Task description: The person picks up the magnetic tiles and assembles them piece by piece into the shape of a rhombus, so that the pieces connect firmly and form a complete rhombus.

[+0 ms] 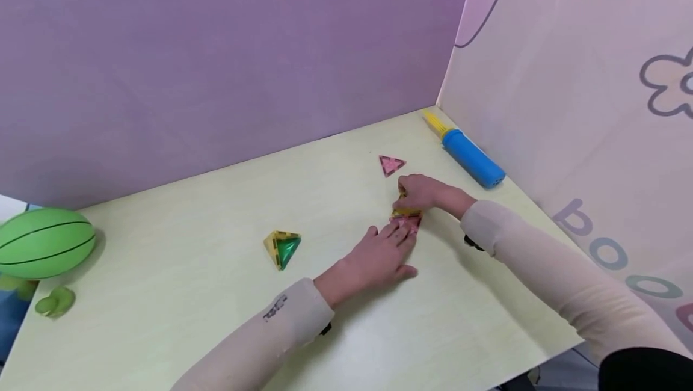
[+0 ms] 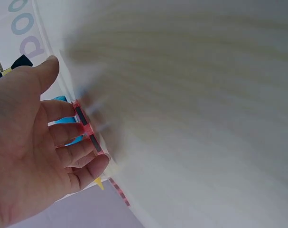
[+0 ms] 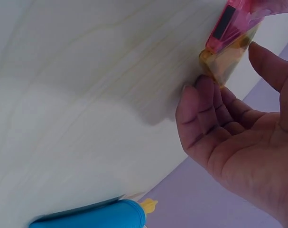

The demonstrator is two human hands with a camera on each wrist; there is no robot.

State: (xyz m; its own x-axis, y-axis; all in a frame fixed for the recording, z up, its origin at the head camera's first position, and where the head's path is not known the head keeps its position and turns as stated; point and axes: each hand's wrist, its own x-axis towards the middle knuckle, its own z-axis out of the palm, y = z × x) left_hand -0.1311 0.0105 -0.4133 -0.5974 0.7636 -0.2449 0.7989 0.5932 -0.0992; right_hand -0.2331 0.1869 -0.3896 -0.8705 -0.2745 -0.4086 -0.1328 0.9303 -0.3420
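1. Head: the left hand (image 1: pixel 379 258) lay palm-down against a pink magnetic tile (image 1: pixel 415 221) on the counter (image 1: pixel 178 246); the right hand (image 1: pixel 425 191) arched beyond.
2. Left wrist: nearly straight fingers touched that tile, thumb apart.
3. Right wrist: curled fingers and thumb pinched an adjoining yellow magnetic tile (image 3: pixel 231 58).

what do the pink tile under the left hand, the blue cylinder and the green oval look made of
Pink tile: probably hard, glossy tinted plastic, as it looks see-through with a crisp edge.
Blue cylinder: likely smooth molded plastic, given its even colour and soft sheen.
Green oval: smooth, faintly shiny, so perhaps rubber or plastic; the look leaves open which.
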